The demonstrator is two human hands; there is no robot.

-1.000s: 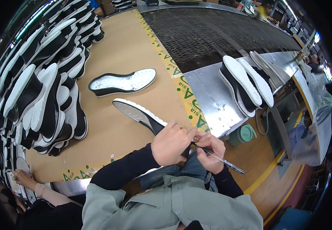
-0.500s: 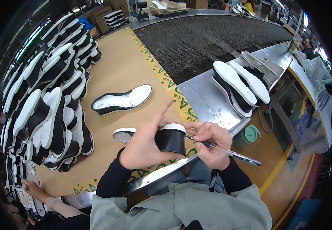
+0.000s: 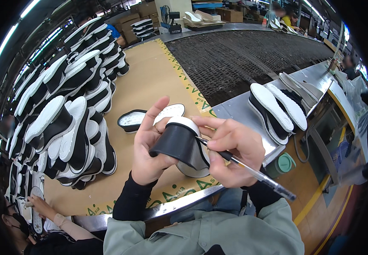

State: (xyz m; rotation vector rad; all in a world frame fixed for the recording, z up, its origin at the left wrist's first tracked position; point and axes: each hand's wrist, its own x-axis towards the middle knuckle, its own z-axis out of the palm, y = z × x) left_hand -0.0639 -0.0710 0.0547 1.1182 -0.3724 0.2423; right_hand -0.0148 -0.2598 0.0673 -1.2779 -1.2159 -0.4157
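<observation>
A black wedge-heeled shoe sole (image 3: 175, 146) with a white rim is held up over the table edge, tilted with its black heel side toward me. My left hand (image 3: 146, 148) grips it from the left, thumb beneath the heel and index finger raised. Pinched in my right hand (image 3: 237, 151) is a clear pen with a black grip (image 3: 256, 173). Its tip meets the sole's side just below the white rim, and fingers of that hand also touch the rim. Behind lies another sole (image 3: 129, 120) with a white inside, partly hidden by my left hand.
Black-and-white soles (image 3: 71, 127) are piled high at the left. On the metal ledge (image 3: 230, 111) at right rest several more soles (image 3: 273, 110), beside a dark mesh conveyor (image 3: 243, 51). A green-lidded container (image 3: 284, 163) stands below. A co-worker's hand (image 3: 41, 206) is at the lower left.
The sole in my left hand has tilted, showing more of its black side, and the pen has turned with it. My view has shifted, so the table and piles sit further right.
</observation>
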